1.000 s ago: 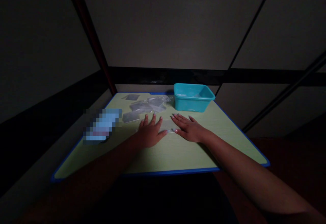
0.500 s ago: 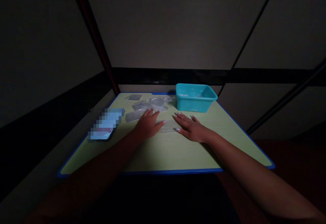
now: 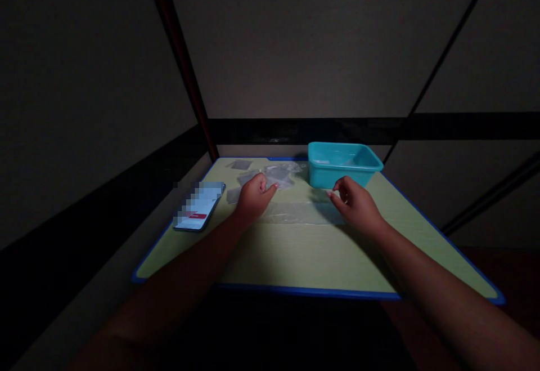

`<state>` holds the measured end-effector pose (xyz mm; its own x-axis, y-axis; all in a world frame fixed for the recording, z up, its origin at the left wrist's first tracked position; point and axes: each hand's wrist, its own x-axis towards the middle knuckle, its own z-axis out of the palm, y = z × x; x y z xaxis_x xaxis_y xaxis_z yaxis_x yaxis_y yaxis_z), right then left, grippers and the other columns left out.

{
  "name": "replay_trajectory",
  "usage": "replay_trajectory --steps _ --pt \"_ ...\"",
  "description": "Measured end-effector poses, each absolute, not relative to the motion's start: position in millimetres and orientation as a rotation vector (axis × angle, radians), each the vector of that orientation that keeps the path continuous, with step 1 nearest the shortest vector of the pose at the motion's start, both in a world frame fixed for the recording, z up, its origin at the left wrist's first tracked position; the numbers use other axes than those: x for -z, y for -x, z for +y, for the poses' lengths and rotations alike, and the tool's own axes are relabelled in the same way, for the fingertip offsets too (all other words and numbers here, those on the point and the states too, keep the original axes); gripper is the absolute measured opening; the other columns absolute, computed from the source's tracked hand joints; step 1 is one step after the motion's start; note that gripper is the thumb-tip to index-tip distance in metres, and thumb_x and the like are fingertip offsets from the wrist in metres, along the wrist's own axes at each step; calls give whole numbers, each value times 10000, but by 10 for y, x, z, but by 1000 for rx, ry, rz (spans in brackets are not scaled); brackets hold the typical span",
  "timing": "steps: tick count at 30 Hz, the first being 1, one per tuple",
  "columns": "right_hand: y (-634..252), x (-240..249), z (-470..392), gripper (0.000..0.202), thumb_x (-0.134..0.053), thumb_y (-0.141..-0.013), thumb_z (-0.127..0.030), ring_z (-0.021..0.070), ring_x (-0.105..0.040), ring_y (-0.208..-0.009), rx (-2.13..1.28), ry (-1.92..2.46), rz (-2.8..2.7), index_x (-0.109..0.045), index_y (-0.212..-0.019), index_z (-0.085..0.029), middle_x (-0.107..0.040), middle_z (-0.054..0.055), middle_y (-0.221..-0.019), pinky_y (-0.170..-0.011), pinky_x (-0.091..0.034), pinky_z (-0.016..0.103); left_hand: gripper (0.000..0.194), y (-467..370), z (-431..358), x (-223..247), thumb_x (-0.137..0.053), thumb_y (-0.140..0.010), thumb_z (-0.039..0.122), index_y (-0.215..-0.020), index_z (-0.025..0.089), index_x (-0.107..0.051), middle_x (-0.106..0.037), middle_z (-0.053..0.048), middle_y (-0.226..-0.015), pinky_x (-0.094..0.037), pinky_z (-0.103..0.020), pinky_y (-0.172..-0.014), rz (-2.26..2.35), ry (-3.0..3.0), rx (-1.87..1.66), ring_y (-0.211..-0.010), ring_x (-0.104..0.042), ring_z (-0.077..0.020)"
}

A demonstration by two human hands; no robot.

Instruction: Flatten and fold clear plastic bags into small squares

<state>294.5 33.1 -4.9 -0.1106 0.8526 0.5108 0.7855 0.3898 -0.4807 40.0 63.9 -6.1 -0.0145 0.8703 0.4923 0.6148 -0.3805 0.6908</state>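
Observation:
A long, clear plastic strip, perhaps a flattened bag (image 3: 301,212), lies across the table between my hands. Just above its left end, my left hand (image 3: 254,197) is curled into a loose fist, thumb stuck out to the right, and I see nothing in it. My right hand (image 3: 358,203) hovers over the strip's right end, fingers bent in and thumb close to the fingertips. Anything pinched there is too small to make out. Behind my left hand are several clear plastic bags (image 3: 280,175), partly hidden by it.
A turquoise plastic basin (image 3: 346,167) stands at the back right, directly behind my right hand. On the left lies a phone (image 3: 198,213) with a lit screen. Another small clear bag (image 3: 242,165) is near the back left corner. The table (image 3: 295,261) has a blue edge, with walls behind and left.
Both hands were spread flat on the plastic; now they are lifted and curled, and farther apart, showing the strip between them. The whole view has shifted, so the table sits farther right.

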Motion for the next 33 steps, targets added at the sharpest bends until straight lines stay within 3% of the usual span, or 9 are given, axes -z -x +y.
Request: replay_trajectory --steps 4,13,22,25,33 --pt "-2967 105 360 181 -494 -819 -390 146 -456 -529 -172 1431 -1924 -489 -838 -210 -502 -18 -606 -500 -295 249 406 -407 614 60 -533 -764 359 -528 215 -235 -264 73 -489 -226 -253 -512 1521 -2071 -1238 -506 -282 -101" --pt "-3002 127 407 178 -472 -823 -380 144 -472 -529 -212 1484 -1949 -505 -837 -205 -521 -16 -588 -504 -304 241 411 -408 584 40 -472 -797 384 -518 214 -223 -259 67 -472 -208 -260 -502 1461 -2131 -1227 -488 -271 -101" --pt "-3111 89 526 183 -445 -882 -265 173 -565 -681 -98 1770 -2012 -596 -913 -167 -668 77 -808 -584 -355 256 398 -387 575 11 -450 -806 394 -526 216 -230 -273 61 -467 -214 -260 -500 1472 -2194 -1158 -486 -286 -108" --pt "-3125 102 545 172 -465 -878 -199 179 -589 -748 -123 1836 -2053 -617 -950 -161 -686 92 -885 -620 -373 254 380 -389 569 18 -456 -804 407 -534 215 -270 -294 62 -475 -220 -252 -497 1405 -2267 -1065 -487 -302 -108" --pt "-3125 209 570 173 -630 -820 -301 158 -559 -746 -124 1789 -2138 -621 -939 -175 -645 60 -888 -641 -390 238 228 -436 496 7 -470 -804 373 -647 207 -478 -441 46 -556 -295 -244 -527 1153 -2473 -728 -539 -423 -131"
